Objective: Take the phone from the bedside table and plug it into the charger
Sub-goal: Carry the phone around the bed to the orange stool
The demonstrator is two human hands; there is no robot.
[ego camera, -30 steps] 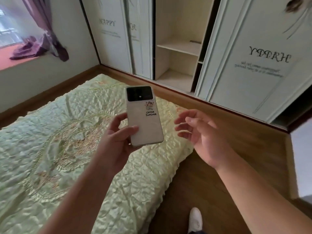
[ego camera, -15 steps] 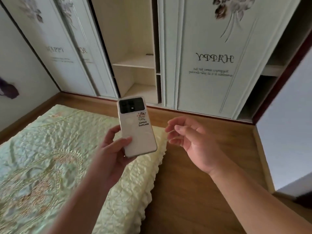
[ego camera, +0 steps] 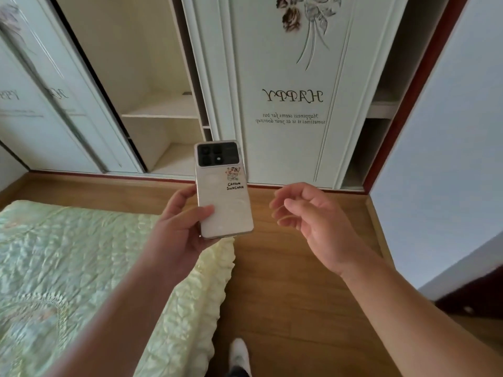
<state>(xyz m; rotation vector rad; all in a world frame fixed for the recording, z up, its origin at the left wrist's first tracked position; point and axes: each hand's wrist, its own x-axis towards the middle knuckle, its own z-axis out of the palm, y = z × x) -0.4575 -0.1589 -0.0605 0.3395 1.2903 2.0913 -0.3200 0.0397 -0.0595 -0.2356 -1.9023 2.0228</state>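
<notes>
- Head view: left hand (ego camera: 177, 235) fingers (ego camera: 202, 212) pinch the phone (ego camera: 223, 190) by its lower half, thumb across the back, other fingers behind; the grip looks light.
- Right hand (ego camera: 310, 221) hangs just right of the phone, fingers loosely curled, holding nothing.
- Phone stands upright, back toward the camera, above the bed (ego camera: 81, 268) edge and floor (ego camera: 285, 281).
- Risk: with so little of the phone gripped, a jolt mid-stride could tip it out, probably onto the floor.
- No charger or cable shows, so searching while walking could distract.
</notes>
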